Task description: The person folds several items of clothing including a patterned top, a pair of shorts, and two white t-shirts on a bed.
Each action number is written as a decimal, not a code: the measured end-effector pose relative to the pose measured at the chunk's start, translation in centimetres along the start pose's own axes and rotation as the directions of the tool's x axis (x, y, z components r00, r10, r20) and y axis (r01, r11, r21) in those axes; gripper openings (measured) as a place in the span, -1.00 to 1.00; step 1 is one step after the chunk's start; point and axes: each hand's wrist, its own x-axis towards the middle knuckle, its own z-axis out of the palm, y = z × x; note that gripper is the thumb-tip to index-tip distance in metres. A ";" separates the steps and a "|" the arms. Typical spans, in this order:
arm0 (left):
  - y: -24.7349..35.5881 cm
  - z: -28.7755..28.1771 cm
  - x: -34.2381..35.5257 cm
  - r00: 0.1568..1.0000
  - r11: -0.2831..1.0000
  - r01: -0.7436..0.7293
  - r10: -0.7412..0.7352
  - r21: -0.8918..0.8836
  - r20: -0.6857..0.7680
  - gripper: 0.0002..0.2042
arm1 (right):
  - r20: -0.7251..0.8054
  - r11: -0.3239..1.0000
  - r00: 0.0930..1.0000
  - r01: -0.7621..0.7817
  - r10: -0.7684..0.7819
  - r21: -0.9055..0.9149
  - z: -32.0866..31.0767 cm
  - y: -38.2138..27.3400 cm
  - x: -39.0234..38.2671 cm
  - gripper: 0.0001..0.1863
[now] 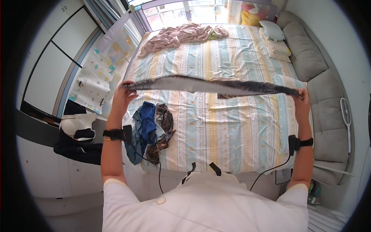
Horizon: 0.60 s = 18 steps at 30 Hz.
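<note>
Garment (210, 86): dark grey cloth, stretched flat and nearly edge-on between both raised hands, held in the air above the near half of the bed; a darker part hangs just below its middle.
Left hand (124, 92): fingers closed, pinching left end of garment; black band at wrist with cable trailing down.
Clothes pile (151, 129): blue, grey and patterned brown pieces heaped on near left corner of bed, just beside left forearm, untouched.
Bed (235, 127): striped cover in pale blue, yellow and white, under the stretched garment.
Pink blanket (181, 35): crumpled at far end of bed, well apart from hands.
Pillow (279, 49): far right corner of bed, against grey padded headboard.
Right hand (302, 96): fingers closed around right end of garment; black band at wrist, cable hanging.
Step in hand: by the look of it, shaking out and spreading one piece taut before folding.
Next move, as a judgement: calls for keeping both ends level and lowering cloth flat onto bare cover, clear of the pile.
</note>
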 end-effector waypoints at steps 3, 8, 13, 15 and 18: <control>-2.6 -1.4 -2.8 0.996 0.995 0.071 -0.075 0.065 0.056 -0.73 | 0.065 0.975 0.996 -0.051 0.066 -0.214 3.6 -2.5 -4.7 -0.59; -11.8 -2.5 -6.8 0.937 0.938 0.347 -0.346 0.012 -0.044 -0.70 | 0.094 0.940 0.944 -0.299 0.317 -0.164 1.0 4.1 -11.7 -0.76; -20.7 -4.2 -11.2 0.805 0.810 0.586 -0.584 -0.019 -0.106 -0.70 | -0.025 0.801 0.841 -0.524 0.541 -0.290 -0.6 10.1 -19.6 -0.72; -24.1 -5.3 -13.6 0.759 0.769 0.639 -0.634 -0.015 -0.146 -0.67 | -0.007 0.691 0.701 -0.704 0.713 -0.162 -2.3 13.4 -23.0 -0.64; -28.3 -7.1 -17.2 0.631 0.647 0.762 -0.752 -0.031 -0.192 -0.66 | 0.000 0.522 0.534 -0.827 0.845 -0.210 -2.5 15.0 -26.8 -0.65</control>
